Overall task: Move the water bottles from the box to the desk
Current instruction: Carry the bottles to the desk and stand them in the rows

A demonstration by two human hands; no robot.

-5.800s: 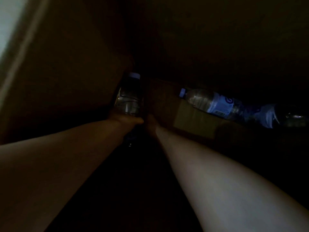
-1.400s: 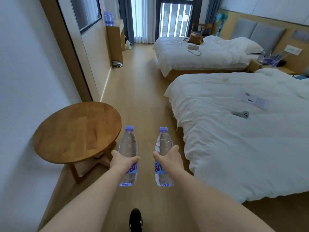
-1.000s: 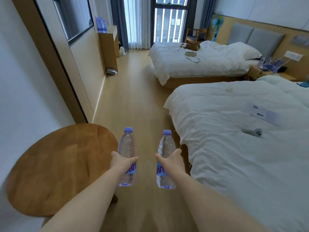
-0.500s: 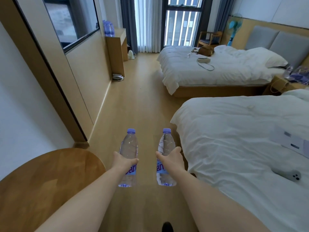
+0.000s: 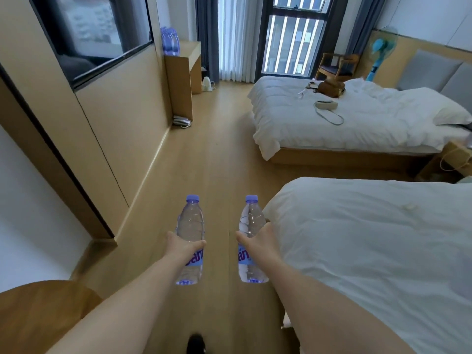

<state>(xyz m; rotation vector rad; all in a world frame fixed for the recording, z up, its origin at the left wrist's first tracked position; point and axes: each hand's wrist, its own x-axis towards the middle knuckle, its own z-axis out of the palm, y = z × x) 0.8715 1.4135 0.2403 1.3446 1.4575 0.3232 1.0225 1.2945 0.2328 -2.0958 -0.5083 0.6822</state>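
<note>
My left hand (image 5: 182,247) grips a clear water bottle (image 5: 191,223) with a purple cap and label, held upright over the wooden floor. My right hand (image 5: 258,245) grips a second matching water bottle (image 5: 251,221), also upright, about a hand's width to the right. Far ahead on the left stands a wooden desk (image 5: 187,56) against the wall, with several water bottles (image 5: 169,43) grouped on its top. The box is out of view.
A round wooden table (image 5: 38,318) sits at the lower left. Two white beds lie on the right, the near bed (image 5: 370,251) beside my right arm and the far bed (image 5: 344,118) with bags on it. A wooden floor aisle (image 5: 217,162) runs toward the window.
The view has advanced down the aisle: the round table has slid to the lower left corner and the desk is nearer. Both hands still hold their bottles upright.
</note>
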